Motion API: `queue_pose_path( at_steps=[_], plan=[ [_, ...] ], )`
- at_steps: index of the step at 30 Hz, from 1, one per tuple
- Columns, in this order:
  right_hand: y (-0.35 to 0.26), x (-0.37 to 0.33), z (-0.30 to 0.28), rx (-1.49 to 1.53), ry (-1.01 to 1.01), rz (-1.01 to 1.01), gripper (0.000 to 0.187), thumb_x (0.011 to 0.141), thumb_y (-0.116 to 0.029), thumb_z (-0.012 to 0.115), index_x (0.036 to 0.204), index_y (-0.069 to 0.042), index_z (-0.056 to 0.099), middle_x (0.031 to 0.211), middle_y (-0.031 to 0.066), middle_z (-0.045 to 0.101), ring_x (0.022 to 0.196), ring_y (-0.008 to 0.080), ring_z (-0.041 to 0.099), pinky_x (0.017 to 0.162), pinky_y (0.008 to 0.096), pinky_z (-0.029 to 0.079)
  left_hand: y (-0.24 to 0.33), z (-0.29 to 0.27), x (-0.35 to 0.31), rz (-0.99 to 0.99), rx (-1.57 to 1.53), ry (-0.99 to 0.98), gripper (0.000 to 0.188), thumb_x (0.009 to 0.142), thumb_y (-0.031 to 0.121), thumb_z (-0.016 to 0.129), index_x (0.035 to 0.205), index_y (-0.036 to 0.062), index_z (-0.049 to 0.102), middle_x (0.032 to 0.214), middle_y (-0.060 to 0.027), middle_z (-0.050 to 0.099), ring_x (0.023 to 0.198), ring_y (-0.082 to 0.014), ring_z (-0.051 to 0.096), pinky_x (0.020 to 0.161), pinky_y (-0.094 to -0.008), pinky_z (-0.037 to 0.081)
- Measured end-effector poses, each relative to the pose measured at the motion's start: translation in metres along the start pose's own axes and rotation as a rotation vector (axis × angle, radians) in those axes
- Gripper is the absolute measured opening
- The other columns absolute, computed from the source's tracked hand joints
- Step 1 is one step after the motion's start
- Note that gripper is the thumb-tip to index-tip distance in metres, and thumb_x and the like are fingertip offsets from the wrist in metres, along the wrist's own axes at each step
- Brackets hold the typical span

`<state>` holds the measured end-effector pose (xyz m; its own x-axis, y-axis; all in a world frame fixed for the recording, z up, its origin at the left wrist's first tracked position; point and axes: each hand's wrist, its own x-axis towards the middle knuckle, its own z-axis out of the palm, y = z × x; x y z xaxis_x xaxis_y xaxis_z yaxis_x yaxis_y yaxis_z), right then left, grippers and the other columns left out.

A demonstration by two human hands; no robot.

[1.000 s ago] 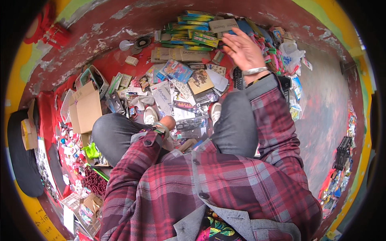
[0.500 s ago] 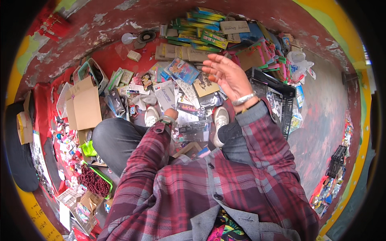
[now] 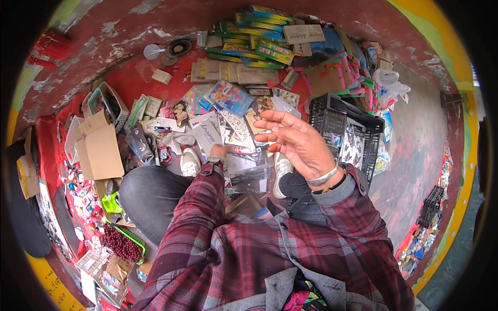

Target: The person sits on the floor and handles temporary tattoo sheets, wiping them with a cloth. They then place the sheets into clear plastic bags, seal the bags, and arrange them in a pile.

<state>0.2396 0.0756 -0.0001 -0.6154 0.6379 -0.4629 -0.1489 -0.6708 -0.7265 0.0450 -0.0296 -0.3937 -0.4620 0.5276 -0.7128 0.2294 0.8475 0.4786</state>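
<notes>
My right hand [image 3: 301, 145] hangs raised above the pile, its fingers spread and curved, with nothing in them. A silver bracelet circles that wrist. Low between my shoes is my left hand [image 3: 218, 150], beside a clear plastic case [image 3: 251, 179]; its fingers are hidden. In front of it lies a white printed packet [image 3: 209, 133]. Farther up the pile rest a colourful picture-covered packet [image 3: 228, 97] and white lettered sheets [image 3: 239, 127]. To the right of my right hand stands a black plastic crate [image 3: 369, 155] with printed packs inside.
Stacked green-yellow boxes [image 3: 275, 51] and flat tan packs [image 3: 223, 71] lie at the back. At left are an open cardboard box [image 3: 106, 147], a white basket [image 3: 120, 101] and a green tray [image 3: 132, 233] of dark red beads. My knee [image 3: 148, 199] bounds the near left.
My right hand has come down and nearer to me, still with its fingers apart. The left hand stays low by the plastic case. The view has shifted slightly.
</notes>
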Motion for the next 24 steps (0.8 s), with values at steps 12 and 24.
queue_pose_path(
  at_steps=[12, 24],
  plan=[
    [0.002, -0.002, 0.000, 0.023, -0.015, -0.003, 0.036, 0.092, -0.013, 0.048, 0.124, 0.003, 0.045, 0.118, 0.0137, 0.054, 0.099, 0.0190, 0.058, 0.076, 0.0246, 0.047, 0.047, 0.010, -0.030, -0.237, -0.674, -0.378, 0.029, 0.083, 0.022, 0.060, 0.095, -0.0050, 0.062, 0.082, -0.0134, 0.064, 0.069, -0.0222, 0.059, 0.062, -0.0330, 0.046],
    [0.004, 0.006, -0.005, 0.004, -0.085, -0.072, 0.028, 0.091, -0.017, 0.050, 0.115, -0.001, 0.053, 0.110, 0.0073, 0.058, 0.095, 0.0166, 0.059, 0.076, 0.0234, 0.046, 0.014, 0.010, 0.020, 0.130, -0.150, -0.090, 0.026, 0.081, 0.018, 0.055, 0.093, -0.0043, 0.061, 0.080, -0.0147, 0.064, 0.072, -0.0265, 0.064, 0.059, -0.0345, 0.049]
  ],
)
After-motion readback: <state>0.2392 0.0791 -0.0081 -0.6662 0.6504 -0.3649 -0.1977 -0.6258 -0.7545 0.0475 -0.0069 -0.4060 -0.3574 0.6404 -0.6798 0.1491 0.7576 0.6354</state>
